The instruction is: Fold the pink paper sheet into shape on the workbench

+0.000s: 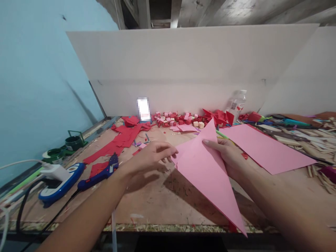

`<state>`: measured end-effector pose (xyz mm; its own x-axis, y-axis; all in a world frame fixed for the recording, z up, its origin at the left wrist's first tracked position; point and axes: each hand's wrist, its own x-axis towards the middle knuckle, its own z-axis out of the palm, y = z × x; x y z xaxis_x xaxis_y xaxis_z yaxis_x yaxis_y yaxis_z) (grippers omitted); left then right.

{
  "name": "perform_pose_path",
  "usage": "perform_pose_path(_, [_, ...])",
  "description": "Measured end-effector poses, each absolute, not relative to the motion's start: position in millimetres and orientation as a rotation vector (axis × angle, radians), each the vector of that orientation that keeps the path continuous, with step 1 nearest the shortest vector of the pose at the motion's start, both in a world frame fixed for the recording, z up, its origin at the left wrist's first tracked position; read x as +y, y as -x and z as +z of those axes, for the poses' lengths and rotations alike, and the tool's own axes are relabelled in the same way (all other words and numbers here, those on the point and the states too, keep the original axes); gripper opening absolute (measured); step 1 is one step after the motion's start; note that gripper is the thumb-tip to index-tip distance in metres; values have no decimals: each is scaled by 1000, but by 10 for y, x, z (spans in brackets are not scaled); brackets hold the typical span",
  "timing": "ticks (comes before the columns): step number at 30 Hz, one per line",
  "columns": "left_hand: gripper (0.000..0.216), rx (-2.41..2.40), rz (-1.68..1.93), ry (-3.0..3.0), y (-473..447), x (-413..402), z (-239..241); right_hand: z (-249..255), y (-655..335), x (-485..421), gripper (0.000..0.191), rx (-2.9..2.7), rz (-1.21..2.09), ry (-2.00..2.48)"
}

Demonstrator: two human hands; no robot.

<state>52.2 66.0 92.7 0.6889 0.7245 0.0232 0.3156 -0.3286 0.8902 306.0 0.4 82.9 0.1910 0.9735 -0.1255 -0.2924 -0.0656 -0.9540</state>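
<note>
Pink paper (204,168), folded into a pointed triangular shape, is held above the front middle of the table. My right hand (223,152) grips its right side, thumb lying on top and fingers behind. At the paper's left corner, my left hand (157,155) pinches the edge between thumb and forefinger. A red underside shows along the paper's lower edge. To the right of my right hand lies a flat pink sheet (265,148) with a red edge.
A blue glue gun (99,175) and a power strip (63,182) with cables lie at left, near red paper strips (118,141). Small paper cubes (181,120), a lit phone (144,109) and a plastic bottle (237,105) stand along the back. Wood scraps (309,140) cover the right.
</note>
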Motion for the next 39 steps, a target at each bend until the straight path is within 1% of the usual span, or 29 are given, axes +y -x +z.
perform_pose_path(2, [39,768,492,-1900,-578,612,904,815,-3021,7,21,-798,1240,1145])
perform_pose_path(6, [32,772,477,-1865,-642,583,842,777,-2987,15,27,-827,1251,1103])
perform_pose_path(12, [33,835,657,-1832,-600,627,885,710,-2998,-12,39,-956,1369,1099])
perform_pose_path(16, [31,863,758,-1810,-595,651,890,694,-2988,-6,45,-993,1360,1101])
perform_pose_path(21, [28,861,895,-1777,-600,680,910,754,-2997,-8,42,-1003,1300,1072])
perform_pose_path(24, [27,852,964,-1754,-578,685,955,799,-3006,-30,45,-1025,1282,1049])
perform_pose_path(28, [33,807,918,-1738,-547,648,1012,798,-3018,-18,47,-1041,1247,1063])
perform_pose_path(32, [35,811,936,-1721,-548,634,1004,721,-3043,47,43,-1004,1122,1108])
perform_pose_path(33, [35,820,962,-1716,-553,640,992,700,-3045,57,46,-1000,1087,1118])
perform_pose_path(35, [35,839,1003,-1707,-567,658,962,662,-3034,52,60,-1037,1072,1119])
perform_pose_path(36, [36,846,1012,-1705,-575,666,946,646,-3019,38,70,-1090,1103,1108])
perform_pose_path(39, [41,865,989,-1717,-605,678,910,606,-2944,-28,106,-1340,1249,1114])
